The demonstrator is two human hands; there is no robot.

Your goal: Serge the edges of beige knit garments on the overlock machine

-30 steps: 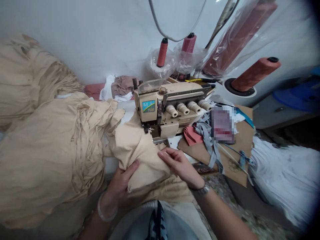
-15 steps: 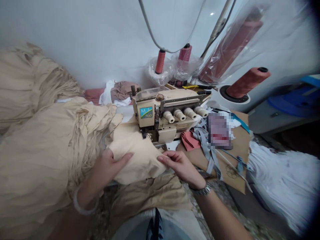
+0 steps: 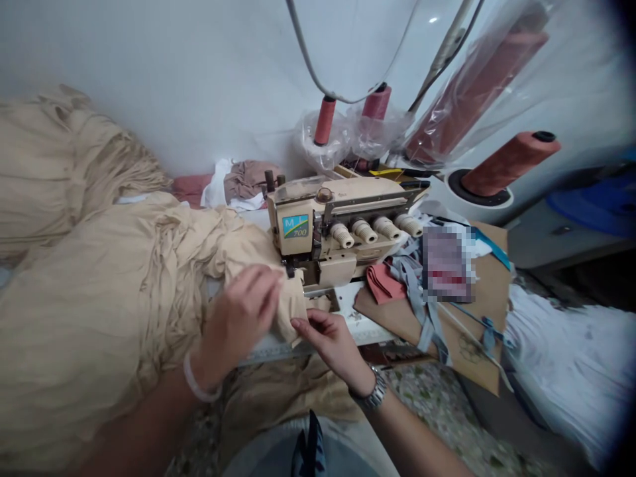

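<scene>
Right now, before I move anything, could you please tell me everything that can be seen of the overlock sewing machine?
The overlock sewing machine is a compact beige machine, painted metal by its look, standing on a white table top. Its front carries a blue and yellow badge reading 700, and four ribbed cream knobs stand in a row. A clear plastic guard sits on top at the left end, with two dark pins rising behind it. Beige fabric touches the machine low on the left, at the needle area.

- Beige cloth (image 3: 291, 308), soft and crumpled, bunched at the front corner of the sewing machine (image 3: 338, 225), touching it
- Gathered folds (image 3: 99, 278) of the same cloth, heaped in a large, rumpled mound left of the sewing machine
</scene>
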